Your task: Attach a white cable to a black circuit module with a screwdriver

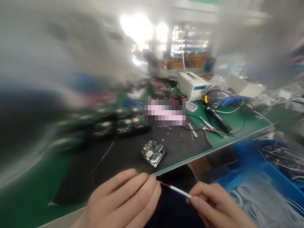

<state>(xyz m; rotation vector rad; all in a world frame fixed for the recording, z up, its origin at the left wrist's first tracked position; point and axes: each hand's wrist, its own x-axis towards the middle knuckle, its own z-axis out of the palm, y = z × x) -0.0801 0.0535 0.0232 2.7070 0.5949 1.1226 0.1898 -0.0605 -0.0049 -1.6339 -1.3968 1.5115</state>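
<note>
Low in the view, both my hands pinch the two ends of a thin wire (175,189) with a white sleeve and a red section. My left hand (123,202) has its fingers pressed together on the wire's left end, over the table's near edge. My right hand (213,205) pinches the white end just off the table. A small circuit board (154,152) lies on the black mat (114,158) just beyond my hands, apart from them.
The green table (237,126) carries a soldering iron (217,117), red-handled pliers (210,129), tweezers, a beige power supply (193,84) and a row of dark boards (118,125) at the left, blurred. A blue bin (261,177) with bagged white wires stands at the right.
</note>
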